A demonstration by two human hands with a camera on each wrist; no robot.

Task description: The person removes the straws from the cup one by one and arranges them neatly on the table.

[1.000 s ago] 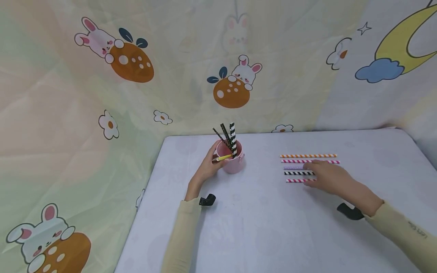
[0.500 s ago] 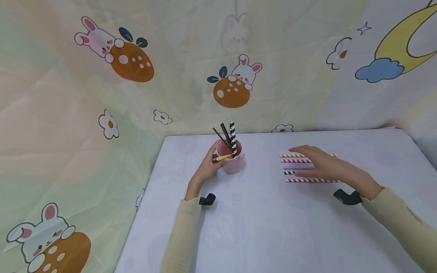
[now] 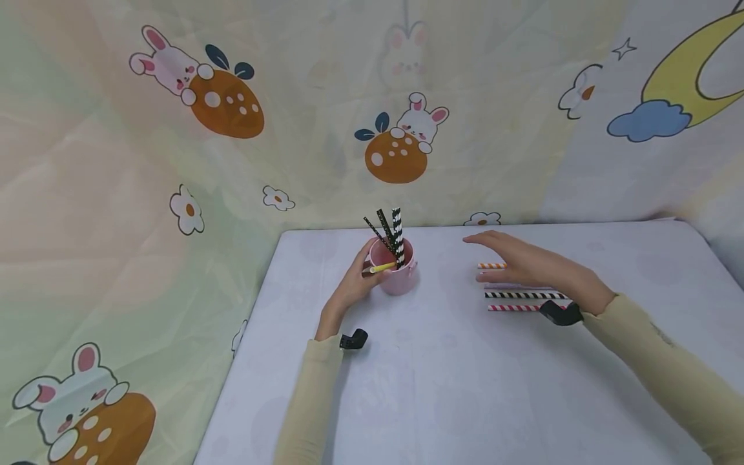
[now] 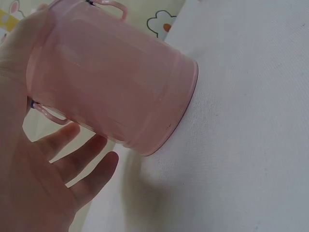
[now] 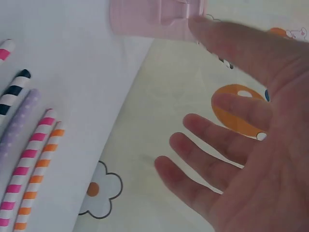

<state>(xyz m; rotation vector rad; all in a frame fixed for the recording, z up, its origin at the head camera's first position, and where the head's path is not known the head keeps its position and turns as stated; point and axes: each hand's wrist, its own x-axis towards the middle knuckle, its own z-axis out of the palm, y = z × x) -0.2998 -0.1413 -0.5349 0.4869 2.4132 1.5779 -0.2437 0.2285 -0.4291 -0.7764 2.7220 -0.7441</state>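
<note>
My left hand (image 3: 356,283) grips the side of a pink metal bucket (image 3: 398,283) with small side handles, at the middle back of the table. Out of the bucket lean a black-and-white striped straw (image 3: 398,236), a yellow straw (image 3: 383,267) and black dotted straws (image 3: 384,223). To the right, my right hand (image 3: 531,263) hovers with fingers spread, holding nothing, above a row of paper straws. Under it lie orange (image 5: 39,176), pink (image 5: 27,162), lavender (image 5: 19,118), black-striped (image 3: 517,295) and red-striped (image 3: 514,308) straws. The hand hides parts of several.
A white cloth covers the table (image 3: 430,387). Behind it hangs a fabric backdrop (image 3: 314,116) printed with rabbits, flowers and a moon, meeting the table's back edge. Another stretch of backdrop runs along the left.
My right hand has risen off the straws and moved left and toward the back, its fingers spreading. The left hand and the bucket have stayed put.
</note>
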